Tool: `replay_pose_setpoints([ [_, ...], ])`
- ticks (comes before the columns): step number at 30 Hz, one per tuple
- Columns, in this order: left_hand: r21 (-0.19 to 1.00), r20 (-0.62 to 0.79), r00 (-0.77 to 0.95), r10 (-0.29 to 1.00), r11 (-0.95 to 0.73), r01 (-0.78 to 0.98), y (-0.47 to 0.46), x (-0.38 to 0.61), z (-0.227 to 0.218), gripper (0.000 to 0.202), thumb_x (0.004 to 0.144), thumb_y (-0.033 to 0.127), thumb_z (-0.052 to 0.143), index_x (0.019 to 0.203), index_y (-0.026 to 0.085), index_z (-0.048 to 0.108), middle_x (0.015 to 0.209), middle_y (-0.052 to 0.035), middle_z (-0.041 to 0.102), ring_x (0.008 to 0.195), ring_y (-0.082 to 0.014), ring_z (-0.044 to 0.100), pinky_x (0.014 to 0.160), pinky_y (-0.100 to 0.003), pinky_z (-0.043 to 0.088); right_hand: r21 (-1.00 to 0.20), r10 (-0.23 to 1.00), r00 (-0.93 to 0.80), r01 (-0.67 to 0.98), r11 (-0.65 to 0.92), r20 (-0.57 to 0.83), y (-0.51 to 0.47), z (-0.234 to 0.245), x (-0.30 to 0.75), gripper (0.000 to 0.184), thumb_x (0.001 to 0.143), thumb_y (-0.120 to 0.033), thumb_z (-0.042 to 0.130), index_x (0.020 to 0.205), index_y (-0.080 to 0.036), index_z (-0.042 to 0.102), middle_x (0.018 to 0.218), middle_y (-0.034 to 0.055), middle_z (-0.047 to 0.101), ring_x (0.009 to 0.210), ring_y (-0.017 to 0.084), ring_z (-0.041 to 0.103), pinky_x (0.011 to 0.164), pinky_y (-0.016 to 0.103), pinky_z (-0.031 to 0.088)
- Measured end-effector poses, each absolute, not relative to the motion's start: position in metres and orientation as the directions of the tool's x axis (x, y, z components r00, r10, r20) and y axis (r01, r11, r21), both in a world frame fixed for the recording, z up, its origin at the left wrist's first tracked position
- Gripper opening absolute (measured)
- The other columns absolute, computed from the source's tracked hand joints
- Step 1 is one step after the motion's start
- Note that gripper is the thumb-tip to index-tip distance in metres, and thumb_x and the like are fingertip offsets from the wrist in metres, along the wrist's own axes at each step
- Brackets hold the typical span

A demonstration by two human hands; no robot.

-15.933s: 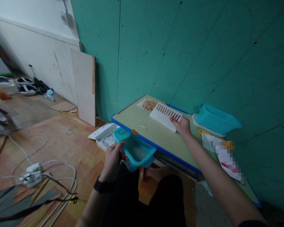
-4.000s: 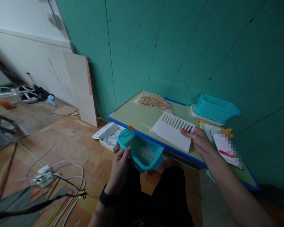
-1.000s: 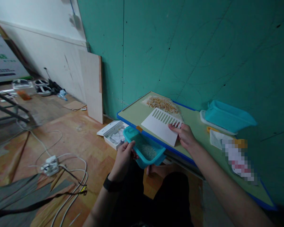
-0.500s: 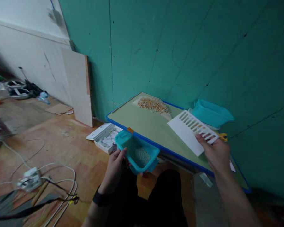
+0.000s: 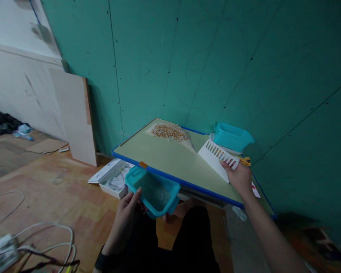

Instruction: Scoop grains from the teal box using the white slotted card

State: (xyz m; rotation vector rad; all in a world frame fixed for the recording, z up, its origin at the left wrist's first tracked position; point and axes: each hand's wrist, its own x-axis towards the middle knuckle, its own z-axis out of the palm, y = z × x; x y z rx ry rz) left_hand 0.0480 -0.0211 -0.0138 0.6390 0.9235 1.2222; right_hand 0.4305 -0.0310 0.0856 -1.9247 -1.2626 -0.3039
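My left hand (image 5: 127, 207) grips the near rim of a teal plastic tub (image 5: 153, 191) with white grains in its bottom, held just below the front edge of a small green table (image 5: 170, 157) with a blue rim. My right hand (image 5: 239, 176) holds a white slotted plastic scraper (image 5: 218, 158) by its slotted end, the blade lying on the table's right part. A heap of yellow and white grains (image 5: 172, 133) lies at the table's far side, apart from the scraper.
A second teal tub (image 5: 232, 136) on a white lid stands at the table's back right, against the green wall. Something yellow (image 5: 246, 161) lies behind my right hand. On the floor: an open white box (image 5: 112, 178), a leaning board (image 5: 74, 119), cables (image 5: 31, 242).
My right hand has carried the scraper from the table's front middle to its right side. The tub stays in my left hand below the edge. The camera has swung right.
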Motion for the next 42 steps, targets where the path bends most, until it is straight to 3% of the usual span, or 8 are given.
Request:
replay_pose_setpoints([
  [10,0.829,-0.236,0.061,0.97,0.234,-0.508,-0.021,0.048,-0.015,0.046,0.064,0.054,0.089,0.065,0.018,0.061,0.048,0.0045,0.059,0.042,-0.0118,0.058,0.043,-0.021,0.046,-0.548,0.726,0.399,0.836,-0.036,0.56,0.037,0.084,0.432,0.046,0.078,-0.06,0.062,0.086,-0.016,0.076,0.092,0.017,0.079,0.089,0.036,0.072,0.08,0.044,0.052],
  [16,0.828,-0.27,0.052,0.961,0.26,-0.496,-0.015,0.047,-0.026,0.053,0.058,0.06,0.09,0.062,0.018,0.058,0.047,0.0036,0.058,0.04,-0.0135,0.058,0.041,-0.022,0.045,-0.633,0.739,0.44,0.774,-0.024,0.51,0.079,0.079,0.437,0.03,0.074,-0.047,0.069,0.077,-0.018,0.073,0.085,0.013,0.079,0.086,0.032,0.073,0.079,0.04,0.053],
  [20,0.821,-0.267,0.058,0.962,0.259,-0.509,-0.016,0.048,-0.026,0.052,0.06,0.058,0.09,0.062,0.018,0.058,0.046,0.0047,0.056,0.04,-0.0129,0.057,0.041,-0.021,0.044,-0.696,0.77,0.45,0.718,-0.01,0.452,0.1,0.078,0.434,0.029,0.071,-0.047,0.073,0.076,-0.018,0.073,0.084,0.0119,0.079,0.085,0.03,0.073,0.076,0.038,0.053],
  [25,0.803,-0.253,0.057,0.966,0.242,-0.544,-0.022,0.05,-0.017,0.049,0.064,0.055,0.09,0.064,0.018,0.058,0.047,0.0051,0.057,0.041,-0.0115,0.057,0.043,-0.021,0.047,-0.868,0.812,0.487,0.494,0.047,0.321,0.115,0.078,0.423,0.04,0.061,-0.049,0.08,0.085,-0.018,0.074,0.09,0.0104,0.079,0.084,0.029,0.073,0.067,0.033,0.054],
  [28,0.798,-0.25,0.059,0.966,0.24,-0.552,-0.023,0.051,-0.017,0.048,0.065,0.054,0.089,0.064,0.018,0.058,0.047,0.0052,0.057,0.041,-0.0114,0.057,0.043,-0.02,0.047,-0.936,0.844,0.502,0.351,0.003,0.191,0.118,0.08,0.416,0.047,0.053,-0.048,0.085,0.088,-0.018,0.074,0.087,0.0086,0.079,0.077,0.026,0.072,0.06,0.031,0.053],
  [34,0.807,-0.269,0.046,0.962,0.251,-0.535,-0.02,0.05,-0.023,0.048,0.065,0.056,0.088,0.066,0.018,0.059,0.046,0.0062,0.055,0.04,-0.0121,0.056,0.041,-0.021,0.046,-0.975,0.9,0.436,0.203,-0.088,0.01,0.116,0.086,0.397,0.051,0.046,-0.041,0.09,0.089,-0.019,0.073,0.084,0.0054,0.078,0.067,0.022,0.069,0.051,0.028,0.05],
  [42,0.825,-0.265,0.064,0.962,0.26,-0.503,-0.025,0.05,-0.024,0.049,0.065,0.058,0.087,0.067,0.018,0.059,0.049,0.0054,0.056,0.042,-0.0125,0.057,0.043,-0.022,0.047,-0.989,0.963,0.261,0.106,-0.103,-0.072,0.115,0.091,0.358,0.051,0.046,-0.037,0.092,0.089,-0.019,0.071,0.078,0.0042,0.076,0.067,0.023,0.069,0.057,0.032,0.053],
])
